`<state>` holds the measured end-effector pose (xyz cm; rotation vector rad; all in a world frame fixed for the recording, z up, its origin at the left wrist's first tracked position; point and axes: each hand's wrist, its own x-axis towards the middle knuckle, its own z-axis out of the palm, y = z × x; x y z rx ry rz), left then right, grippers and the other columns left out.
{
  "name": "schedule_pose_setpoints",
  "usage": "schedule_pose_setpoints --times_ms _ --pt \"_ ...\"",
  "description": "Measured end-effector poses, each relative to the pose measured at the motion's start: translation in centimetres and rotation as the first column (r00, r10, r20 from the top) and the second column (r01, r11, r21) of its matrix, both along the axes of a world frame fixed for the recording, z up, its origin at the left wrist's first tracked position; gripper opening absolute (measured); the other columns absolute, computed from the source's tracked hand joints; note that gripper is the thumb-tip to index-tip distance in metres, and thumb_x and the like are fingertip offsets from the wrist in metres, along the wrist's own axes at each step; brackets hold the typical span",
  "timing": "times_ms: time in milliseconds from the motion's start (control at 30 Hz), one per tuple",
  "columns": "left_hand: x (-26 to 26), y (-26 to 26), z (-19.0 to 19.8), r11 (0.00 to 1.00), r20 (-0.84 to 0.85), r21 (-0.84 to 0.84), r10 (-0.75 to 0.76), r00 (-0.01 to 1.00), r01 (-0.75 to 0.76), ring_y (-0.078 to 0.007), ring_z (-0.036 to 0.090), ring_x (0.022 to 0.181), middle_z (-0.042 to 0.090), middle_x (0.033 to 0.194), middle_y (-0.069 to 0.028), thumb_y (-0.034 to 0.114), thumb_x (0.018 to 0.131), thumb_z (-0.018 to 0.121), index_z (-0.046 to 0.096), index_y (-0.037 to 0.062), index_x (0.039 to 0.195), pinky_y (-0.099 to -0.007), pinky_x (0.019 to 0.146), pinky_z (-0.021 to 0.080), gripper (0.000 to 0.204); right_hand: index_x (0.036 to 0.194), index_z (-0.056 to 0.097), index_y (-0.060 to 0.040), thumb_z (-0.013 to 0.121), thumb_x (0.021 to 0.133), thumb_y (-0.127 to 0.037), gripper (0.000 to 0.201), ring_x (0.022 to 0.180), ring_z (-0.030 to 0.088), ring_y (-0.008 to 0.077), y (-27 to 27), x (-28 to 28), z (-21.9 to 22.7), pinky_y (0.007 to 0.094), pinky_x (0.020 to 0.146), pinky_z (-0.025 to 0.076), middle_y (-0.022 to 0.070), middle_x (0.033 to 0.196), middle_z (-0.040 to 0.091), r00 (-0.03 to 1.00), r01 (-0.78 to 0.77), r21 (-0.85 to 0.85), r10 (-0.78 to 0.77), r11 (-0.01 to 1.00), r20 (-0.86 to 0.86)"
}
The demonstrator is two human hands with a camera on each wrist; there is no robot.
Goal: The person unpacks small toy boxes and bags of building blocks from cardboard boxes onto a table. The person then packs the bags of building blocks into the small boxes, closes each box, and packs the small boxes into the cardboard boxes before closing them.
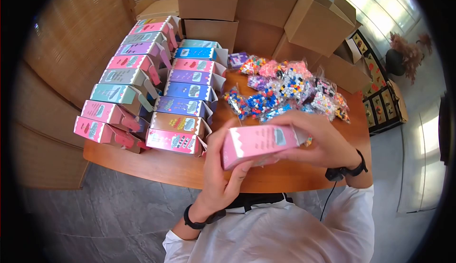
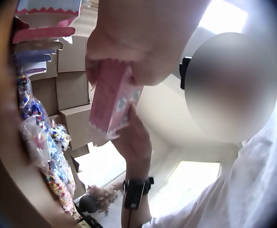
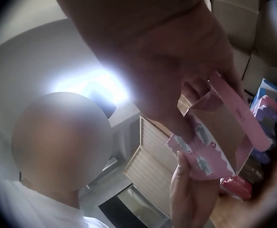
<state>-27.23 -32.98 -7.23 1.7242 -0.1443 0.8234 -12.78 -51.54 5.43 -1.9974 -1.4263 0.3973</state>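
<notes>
A small pink carton (image 1: 260, 142) with a white scalloped edge is held up between both hands, in front of the body at the table's near side. My left hand (image 1: 219, 175) grips its left end, thumb along the lower face. At the other end, my right hand (image 1: 325, 137) holds the carton by its sides, fingers over the top and thumb below. The right wrist view shows that end open, with a pink flap (image 3: 240, 114) standing out and a bare brown interior. The left wrist view has the carton (image 2: 111, 97) between the two hands.
Two rows of open-ended coloured cartons (image 1: 183, 92) stand on the wooden table (image 1: 266, 180), left of the hands. Clear bags of colourful small pieces (image 1: 280, 89) lie in a heap at the back right. Large cardboard boxes (image 1: 263, 16) rise behind.
</notes>
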Motion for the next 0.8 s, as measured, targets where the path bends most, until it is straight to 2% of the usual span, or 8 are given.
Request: schedule_pose_setpoints --times_ms 67,100,200,333,400,667,733,800 --pt "-0.3 -0.3 -0.4 0.935 0.073 0.097 0.336 0.939 -0.342 -0.0367 0.054 0.127 0.048 0.146 -0.0254 0.014 0.095 0.071 0.036 -0.005 0.15 -0.0439 0.107 0.042 0.068 0.128 0.063 -0.0022 0.081 0.087 -0.024 0.049 0.114 0.068 0.0283 2.1 1.5 0.9 0.0371 0.097 0.053 0.014 0.124 0.07 0.992 0.051 0.072 -0.059 0.996 0.115" --pt "-1.0 -0.7 -0.8 0.884 0.119 0.11 0.443 0.889 -0.455 -0.0374 0.055 0.125 0.05 0.144 -0.0241 0.011 0.094 0.07 0.044 0.0002 0.147 -0.0454 0.104 0.044 0.06 0.128 0.063 -0.0019 0.079 0.089 -0.024 0.047 0.113 0.068 0.0299 3.6 2.9 1.2 0.0375 0.096 0.053 0.015 0.123 0.07 0.977 0.065 0.163 -0.096 0.985 0.193" --pt "-1.9 -1.2 -4.0 0.872 0.344 0.218 0.352 0.87 -0.439 -0.0348 0.057 0.122 0.055 0.139 -0.0207 0.006 0.089 0.071 0.058 0.0067 0.137 -0.0455 0.1 0.047 0.05 0.127 0.062 -0.0002 0.074 0.092 -0.025 0.045 0.109 0.068 0.035 9.7 7.9 1.3 0.0388 0.095 0.053 0.0189 0.119 0.068 0.903 0.083 0.365 -0.225 0.927 0.366" --pt "-1.7 -1.5 -5.6 0.879 0.235 0.35 0.253 0.938 -0.325 -0.0339 0.06 0.116 0.06 0.132 -0.0165 0.001 0.084 0.072 0.067 0.0106 0.126 -0.0459 0.097 0.048 0.044 0.126 0.062 0.0006 0.072 0.094 -0.027 0.043 0.105 0.065 0.0393 17.5 14.9 -2.2 0.0429 0.093 0.052 0.0213 0.115 0.065 0.889 0.027 0.422 -0.215 0.906 0.404" --pt "-1.7 -1.3 -5.6 0.875 0.18 0.366 0.268 0.947 -0.317 -0.0373 0.06 0.111 0.06 0.124 -0.0172 -0.006 0.082 0.07 0.065 0.0062 0.12 -0.0466 0.096 0.049 0.04 0.126 0.062 0.0008 0.071 0.095 -0.028 0.044 0.106 0.064 0.0402 19.6 16.6 -3.8 0.0444 0.093 0.052 0.0216 0.115 0.064 0.897 0.026 0.411 -0.203 0.911 0.392" --pt "-1.8 -1.3 -5.8 0.871 0.131 0.38 0.284 0.95 -0.312 -0.0373 0.06 0.112 0.06 0.123 -0.0174 -0.008 0.08 0.068 0.067 0.0055 0.118 -0.0454 0.096 0.049 0.04 0.127 0.059 0.0021 0.072 0.093 -0.024 0.045 0.117 0.057 0.0396 22.0 18.2 -6.5 0.0478 0.099 0.048 0.019 0.122 0.059 0.754 0.047 0.36 -0.269 0.932 0.599" --pt "-1.8 -1.3 -5.9 0.87 0.126 0.384 0.282 0.951 -0.309 -0.0375 0.06 0.112 0.06 0.123 -0.0176 -0.008 0.081 0.068 0.067 0.0054 0.118 -0.046 0.096 0.049 0.039 0.127 0.061 -0.0008 0.074 0.09 -0.022 0.045 0.117 0.057 0.0355 21.8 17.8 -6.1 0.0463 0.098 0.047 0.0166 0.122 0.06 0.612 -0.025 0.412 -0.312 0.911 0.726" --pt "-1.8 -1.3 -5.9 0.874 0.125 0.39 0.263 0.957 -0.291 -0.0377 0.061 0.111 0.06 0.123 -0.0178 -0.008 0.081 0.067 0.067 0.0052 0.118 -0.0465 0.096 0.05 0.039 0.126 0.061 -0.0022 0.075 0.088 -0.022 0.045 0.117 0.056 0.0337 21.3 17.4 -5.3 0.0456 0.098 0.046 0.0153 0.122 0.059 0.571 -0.042 0.433 -0.334 0.901 0.75"
